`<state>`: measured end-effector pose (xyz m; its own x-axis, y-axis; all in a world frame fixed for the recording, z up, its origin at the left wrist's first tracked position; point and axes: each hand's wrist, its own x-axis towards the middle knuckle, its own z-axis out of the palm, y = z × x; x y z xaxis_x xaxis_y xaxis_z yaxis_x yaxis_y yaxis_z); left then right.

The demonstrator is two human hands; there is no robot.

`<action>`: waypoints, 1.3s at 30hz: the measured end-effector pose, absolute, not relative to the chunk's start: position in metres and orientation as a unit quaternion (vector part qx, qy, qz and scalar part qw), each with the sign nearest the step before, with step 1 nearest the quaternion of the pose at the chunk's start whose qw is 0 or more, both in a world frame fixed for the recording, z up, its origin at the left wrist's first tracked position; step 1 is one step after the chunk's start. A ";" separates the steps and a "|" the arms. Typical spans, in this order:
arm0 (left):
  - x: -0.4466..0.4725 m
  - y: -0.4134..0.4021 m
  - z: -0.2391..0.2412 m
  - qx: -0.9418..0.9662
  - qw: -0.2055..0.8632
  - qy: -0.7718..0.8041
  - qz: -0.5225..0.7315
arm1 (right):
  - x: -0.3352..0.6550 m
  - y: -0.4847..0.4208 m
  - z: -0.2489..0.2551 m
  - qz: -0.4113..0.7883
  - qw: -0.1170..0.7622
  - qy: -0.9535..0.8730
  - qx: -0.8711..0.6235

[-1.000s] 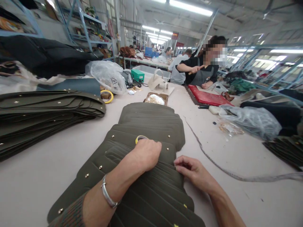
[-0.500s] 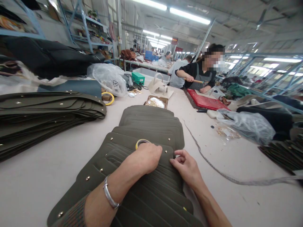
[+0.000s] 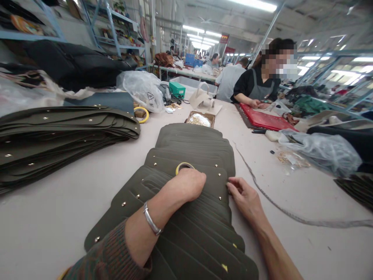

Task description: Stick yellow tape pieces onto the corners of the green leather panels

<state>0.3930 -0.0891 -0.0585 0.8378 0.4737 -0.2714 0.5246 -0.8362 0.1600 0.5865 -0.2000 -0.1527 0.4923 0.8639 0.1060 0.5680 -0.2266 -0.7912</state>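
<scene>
The left hand (image 3: 190,186) curls over panels (image 3: 192,221) beside tape (image 3: 178,166), the right hand (image 3: 246,197) bent at their edge, both grips unclear.

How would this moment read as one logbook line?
left hand: over olive panels, at yellow tape roll, grip hidden | right hand: at panels' right edge | box: beyond panels

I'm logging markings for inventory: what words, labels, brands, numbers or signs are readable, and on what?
No words or numbers are readable.
Clear plastic bag: a triangular symbol; any characters in it are too small.
Red signs overhead in the background: too small and blurred.
</scene>
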 end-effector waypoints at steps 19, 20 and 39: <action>0.398 -0.083 -0.067 0.958 0.139 0.240 0.069 | 0.424 -0.353 -0.106 0.081 0.245 -0.804 -0.536; 0.398 -0.084 -0.066 0.958 0.138 0.239 0.080 | 0.412 -0.353 -0.118 0.051 0.255 -0.804 -0.536; 0.280 -0.096 0.006 0.884 0.225 0.244 0.329 | 0.396 -0.322 -0.122 0.087 0.275 -0.741 -0.606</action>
